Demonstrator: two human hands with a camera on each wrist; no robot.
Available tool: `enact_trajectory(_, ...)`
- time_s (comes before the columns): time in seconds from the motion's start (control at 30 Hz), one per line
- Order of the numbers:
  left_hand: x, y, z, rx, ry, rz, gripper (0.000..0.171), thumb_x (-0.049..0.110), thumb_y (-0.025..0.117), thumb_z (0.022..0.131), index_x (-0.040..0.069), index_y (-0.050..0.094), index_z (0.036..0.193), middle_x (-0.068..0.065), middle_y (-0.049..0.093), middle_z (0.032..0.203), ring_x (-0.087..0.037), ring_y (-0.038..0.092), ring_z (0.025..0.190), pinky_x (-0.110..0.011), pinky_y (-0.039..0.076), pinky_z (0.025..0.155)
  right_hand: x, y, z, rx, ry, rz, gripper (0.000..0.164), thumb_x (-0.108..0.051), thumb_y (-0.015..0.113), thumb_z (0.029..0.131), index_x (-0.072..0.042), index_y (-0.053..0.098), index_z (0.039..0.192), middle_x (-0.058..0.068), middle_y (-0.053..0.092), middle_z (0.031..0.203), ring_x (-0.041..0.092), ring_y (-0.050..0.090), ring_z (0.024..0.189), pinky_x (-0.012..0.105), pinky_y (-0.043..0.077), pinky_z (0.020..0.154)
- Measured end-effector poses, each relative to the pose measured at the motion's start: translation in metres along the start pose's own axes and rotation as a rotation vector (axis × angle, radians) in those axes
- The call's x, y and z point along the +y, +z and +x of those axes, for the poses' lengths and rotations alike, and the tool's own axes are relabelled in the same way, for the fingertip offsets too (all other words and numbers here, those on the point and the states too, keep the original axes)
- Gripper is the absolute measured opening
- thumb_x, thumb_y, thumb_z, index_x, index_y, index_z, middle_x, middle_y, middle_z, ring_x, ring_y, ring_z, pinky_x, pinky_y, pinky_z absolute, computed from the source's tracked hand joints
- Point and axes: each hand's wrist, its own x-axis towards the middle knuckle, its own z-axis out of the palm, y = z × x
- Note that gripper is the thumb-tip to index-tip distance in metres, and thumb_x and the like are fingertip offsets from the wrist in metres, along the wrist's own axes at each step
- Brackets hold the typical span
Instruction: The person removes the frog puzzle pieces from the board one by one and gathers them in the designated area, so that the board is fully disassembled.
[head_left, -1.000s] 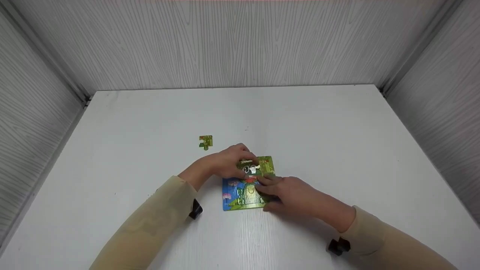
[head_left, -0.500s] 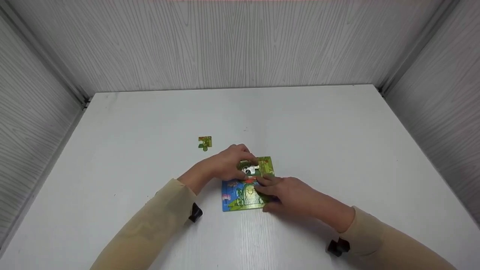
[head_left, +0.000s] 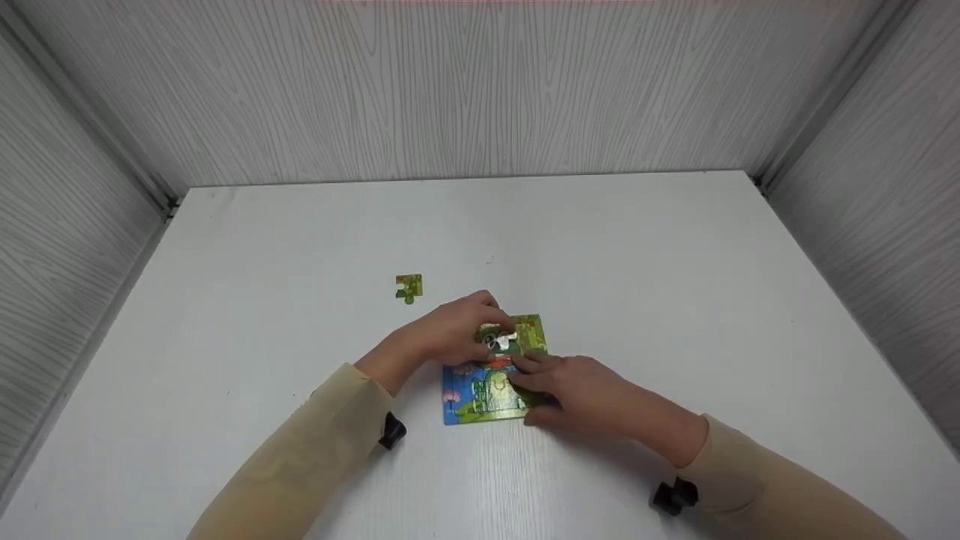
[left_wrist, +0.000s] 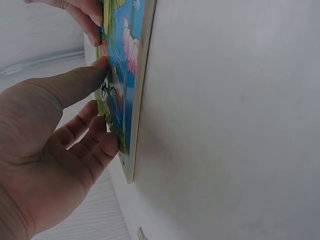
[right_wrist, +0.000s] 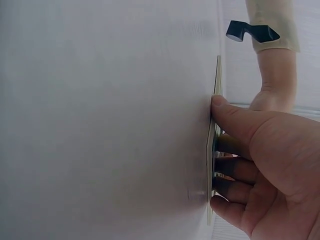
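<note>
A square jigsaw puzzle (head_left: 469, 401) with a colourful green-and-blue cartoon picture lies in its thin tray on the table. My left hand (head_left: 456, 328) reaches over its upper left part, thumb and bent fingers on either side of a puzzle piece (head_left: 504, 343) with big cartoon eyes. The left wrist view shows the thumb (left_wrist: 87, 80) and fingertips against the picture. My right hand (head_left: 589, 386) rests on the puzzle's right side, fingers lying on the picture. In the right wrist view its thumb touches the tray edge (right_wrist: 210, 145). The fingers hide part of the picture.
One loose green puzzle piece (head_left: 409, 287) lies on the white table (head_left: 660, 262), beyond the left hand. Grey wood-grain panels (head_left: 465, 90) enclose the table at the back and sides. A black wrist device (head_left: 675, 495) sits at each sleeve cuff.
Both hands keep nearly the same places on the puzzle. The whole view shifts very slightly; the loose piece stays where it lies on the table.
</note>
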Motion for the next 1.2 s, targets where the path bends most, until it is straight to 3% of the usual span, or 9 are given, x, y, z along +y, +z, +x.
enact_trajectory(0.47, -0.002, 0.002, 0.003, 0.019, -0.023, -0.060, 0.055, 0.015, 0.081, 0.094, 0.012, 0.062, 0.146, -0.005, 0.055, 0.143, -0.023, 0.054, 0.130, -0.041, 0.041, 0.116, 0.004, 0.003, 0.000, 0.002, 0.013, 0.033, 0.061, -0.036, 0.075, 0.100, -0.007, 0.058, 0.152, 0.017, 0.047, 0.160, 0.037, 0.052, 0.142, 0.055, 0.052, 0.104)
enact_trajectory(0.8, -0.010, 0.006, 0.002, 0.038, -0.035, -0.110, 0.055, 0.016, 0.080, 0.094, 0.018, 0.063, 0.147, -0.009, 0.054, 0.135, -0.024, 0.053, 0.121, -0.043, 0.045, 0.111, 0.003, 0.001, 0.001, 0.015, -0.003, -0.030, 0.061, -0.037, 0.077, 0.099, -0.009, 0.060, 0.151, 0.016, 0.052, 0.157, 0.035, 0.057, 0.138, 0.050, 0.053, 0.103)
enact_trajectory(0.97, -0.010, 0.006, 0.001, 0.046, -0.038, -0.111, 0.056, 0.020, 0.081, 0.094, 0.021, 0.063, 0.147, -0.008, 0.055, 0.132, -0.023, 0.053, 0.119, -0.044, 0.046, 0.109, 0.003, 0.000, 0.001, 0.001, 0.014, -0.010, 0.061, -0.037, 0.076, 0.100, -0.009, 0.059, 0.152, 0.016, 0.050, 0.158, 0.036, 0.053, 0.141, 0.051, 0.052, 0.105)
enact_trajectory(1.2, -0.008, 0.006, 0.000, 0.034, -0.031, -0.126, 0.051, 0.023, 0.081, 0.094, 0.018, 0.068, 0.143, -0.007, 0.055, 0.128, -0.023, 0.052, 0.113, -0.042, 0.048, 0.103, 0.004, 0.001, 0.002, 0.014, 0.015, 0.022, 0.060, -0.036, 0.075, 0.100, -0.009, 0.060, 0.151, 0.017, 0.049, 0.159, 0.037, 0.055, 0.140, 0.054, 0.053, 0.103)
